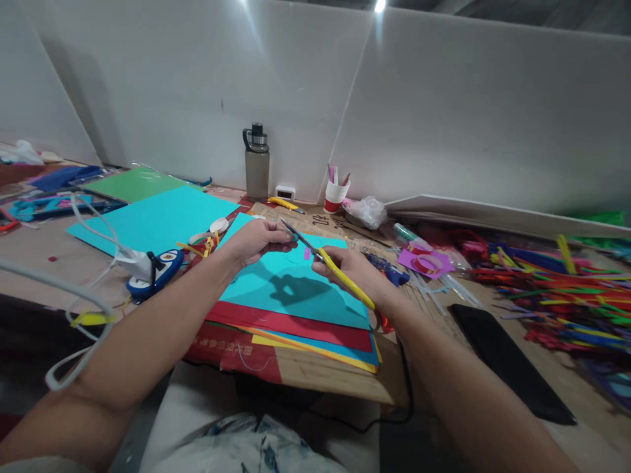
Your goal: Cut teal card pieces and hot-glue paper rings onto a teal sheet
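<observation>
Covering the worktable (pixel 431 328): cardboard and craft bits, white wall panels (pixel 296 79) behind; bottle (pixel 257 172) and paper cup (pixel 337 197) near the panels, black phone (pixel 510 361) and colored strips (pixel 566 289) off right. Turquoise sheet (pixel 320 302) tops a paper stack below the hands. Yellow-handled scissors (pixel 340 270) above it, clamped in right hand (pixel 352 264), blades angled up-left toward left hand (pixel 261 238). Left fingertips pinched together by the blade tips; contents too small to tell. Hands apart.
</observation>
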`<state>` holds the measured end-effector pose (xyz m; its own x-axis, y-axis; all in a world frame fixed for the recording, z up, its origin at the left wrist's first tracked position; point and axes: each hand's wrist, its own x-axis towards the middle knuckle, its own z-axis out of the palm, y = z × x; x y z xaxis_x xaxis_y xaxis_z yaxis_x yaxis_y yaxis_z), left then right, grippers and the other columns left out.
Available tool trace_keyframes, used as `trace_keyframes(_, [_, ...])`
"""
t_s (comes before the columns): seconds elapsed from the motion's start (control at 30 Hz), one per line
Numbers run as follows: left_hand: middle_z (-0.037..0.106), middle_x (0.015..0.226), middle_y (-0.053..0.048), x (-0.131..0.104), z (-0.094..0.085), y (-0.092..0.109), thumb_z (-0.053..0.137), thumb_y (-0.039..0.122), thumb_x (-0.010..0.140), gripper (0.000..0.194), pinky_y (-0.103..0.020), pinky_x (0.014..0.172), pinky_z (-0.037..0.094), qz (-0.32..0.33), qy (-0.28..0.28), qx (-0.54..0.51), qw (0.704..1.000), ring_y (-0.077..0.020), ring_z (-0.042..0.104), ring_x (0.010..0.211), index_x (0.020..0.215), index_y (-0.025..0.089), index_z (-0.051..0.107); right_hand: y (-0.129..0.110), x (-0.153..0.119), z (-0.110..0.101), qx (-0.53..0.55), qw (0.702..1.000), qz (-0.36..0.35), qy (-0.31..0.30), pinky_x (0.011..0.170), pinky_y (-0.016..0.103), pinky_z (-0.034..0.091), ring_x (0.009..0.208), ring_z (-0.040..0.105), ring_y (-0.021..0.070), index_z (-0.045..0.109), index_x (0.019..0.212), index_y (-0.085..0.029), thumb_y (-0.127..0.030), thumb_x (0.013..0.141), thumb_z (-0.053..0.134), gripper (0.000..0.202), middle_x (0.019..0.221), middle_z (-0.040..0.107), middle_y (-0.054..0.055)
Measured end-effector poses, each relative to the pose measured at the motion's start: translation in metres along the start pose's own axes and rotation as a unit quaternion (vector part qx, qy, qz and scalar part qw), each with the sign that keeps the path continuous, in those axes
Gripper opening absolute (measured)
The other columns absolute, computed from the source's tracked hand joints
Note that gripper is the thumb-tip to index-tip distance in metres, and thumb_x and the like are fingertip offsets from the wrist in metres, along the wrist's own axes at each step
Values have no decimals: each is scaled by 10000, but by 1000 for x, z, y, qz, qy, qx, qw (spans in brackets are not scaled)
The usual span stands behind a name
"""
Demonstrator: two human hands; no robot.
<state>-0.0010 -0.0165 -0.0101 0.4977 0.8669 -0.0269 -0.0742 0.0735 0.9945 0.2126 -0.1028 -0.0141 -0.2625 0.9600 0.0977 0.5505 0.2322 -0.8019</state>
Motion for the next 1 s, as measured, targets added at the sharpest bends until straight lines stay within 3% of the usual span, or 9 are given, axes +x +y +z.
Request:
trace_keyframes(0.17, [703,757,-83,-2,10,-3,806,274,614,207,-270,695,452,18,23,-32,999,-156,643,770,696,124,690,6,8,17,190,976,25,101,383,207,313,424,382,63,518,981,-231,-579,745,639,437,630,469,-71])
trace_keyframes(0.3, [694,748,-59,-4,22,-8,814,302,601,233,-243,654,402,17,36,-57,998,-128,613,742,718,135,702,6,12,23,276,948,-17,160,371,205,341,437,395,56,472,1050,-253,-538,710,699,498,703,481,-72])
trace_keyframes(0.47, [656,740,-7,-6,31,-16,828,315,579,254,-241,663,391,7,42,-65,997,-105,572,728,737,165,699,-4,9,24,288,933,-71,202,451,218,402,534,468,66,452,1078,-250,-496,692,736,538,842,567,-23])
trace_keyframes(0.7, [638,673,-5,-10,41,-19,793,282,600,180,-234,570,343,10,17,-36,999,-77,491,599,675,154,690,-10,8,28,279,932,-66,220,491,223,418,677,551,113,475,1042,-240,-465,694,730,487,873,577,14])
trace_keyframes(0.8, [642,668,-9,-13,43,-16,778,312,628,198,-234,537,334,35,12,17,999,-69,473,556,679,143,688,-8,9,29,265,935,-51,230,495,223,419,649,528,101,481,1061,-234,-434,695,725,483,865,576,14])
trace_keyframes(1.0, [681,706,-39,-19,43,-9,703,389,731,266,-246,550,422,74,6,141,987,-106,574,570,771,126,689,-7,9,28,260,930,-51,255,508,215,410,629,507,85,489,1083,-212,-358,677,740,499,846,575,3])
